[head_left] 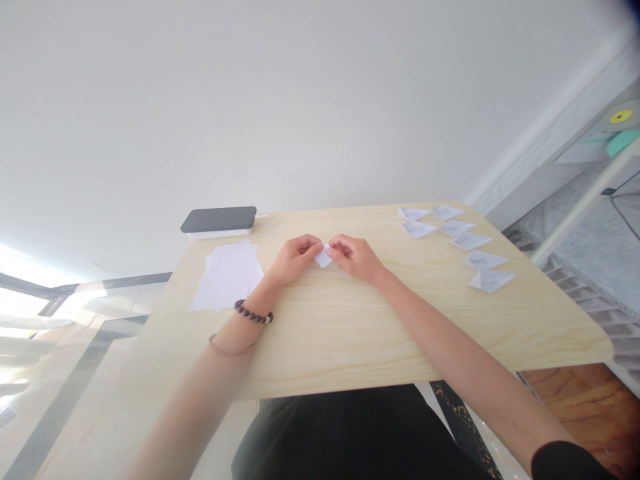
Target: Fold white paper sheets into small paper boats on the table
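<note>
A small folded white paper [324, 258] is held between both hands above the middle of the table, its lower end coming to a point. My left hand [299, 258] pinches its left side with thumb and fingers. On the other side, my right hand [356, 257] grips the right edge in the same way. The fingers cover much of the paper's upper part. To the left of my left hand lies a stack of white paper sheets [226, 273], slightly fanned out. Several folded paper boats [490, 280] sit at the right side of the table.
The light wooden table [340, 340] stands against a pale wall [310, 107]. At its back left is a dark-topped white box-like device [220, 220] with a thin cable. A white pole [585, 200] rises beyond the table's right edge.
</note>
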`<state>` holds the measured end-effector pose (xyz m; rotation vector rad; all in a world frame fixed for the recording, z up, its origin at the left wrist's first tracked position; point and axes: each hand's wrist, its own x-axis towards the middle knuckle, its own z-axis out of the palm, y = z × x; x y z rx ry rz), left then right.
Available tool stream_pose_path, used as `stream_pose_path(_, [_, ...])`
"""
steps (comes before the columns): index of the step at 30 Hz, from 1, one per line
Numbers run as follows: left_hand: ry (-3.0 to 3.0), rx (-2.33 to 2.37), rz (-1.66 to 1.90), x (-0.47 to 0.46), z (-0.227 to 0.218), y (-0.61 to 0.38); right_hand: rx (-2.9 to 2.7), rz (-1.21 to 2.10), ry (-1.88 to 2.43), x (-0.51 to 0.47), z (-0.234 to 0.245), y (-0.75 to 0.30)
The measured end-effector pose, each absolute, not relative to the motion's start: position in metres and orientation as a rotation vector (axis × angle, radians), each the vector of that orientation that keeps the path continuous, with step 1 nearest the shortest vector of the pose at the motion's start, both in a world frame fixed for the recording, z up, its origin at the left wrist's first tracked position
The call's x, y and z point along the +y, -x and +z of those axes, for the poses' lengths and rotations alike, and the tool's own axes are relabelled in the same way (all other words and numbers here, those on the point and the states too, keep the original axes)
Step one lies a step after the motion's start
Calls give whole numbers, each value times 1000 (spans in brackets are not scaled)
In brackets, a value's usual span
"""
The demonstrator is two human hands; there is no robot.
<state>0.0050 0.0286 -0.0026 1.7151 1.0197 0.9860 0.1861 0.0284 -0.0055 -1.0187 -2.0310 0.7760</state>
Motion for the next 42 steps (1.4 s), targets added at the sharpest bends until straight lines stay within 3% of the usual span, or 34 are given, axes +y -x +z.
stream_pose_path(18, [-1624, 1040, 908, 32, -1, 2, -2138, 736, 1002, 26, -5, -181])
stream_pose_path(25, [-1571, 1027, 1007, 28, 1, -5, -2049, 956, 1091, 28, -6, -182])
stream_pose_path(42, [-1510, 1006, 970, 34, -3, 1, -2055, 1003, 1068, 25, -8, -176])
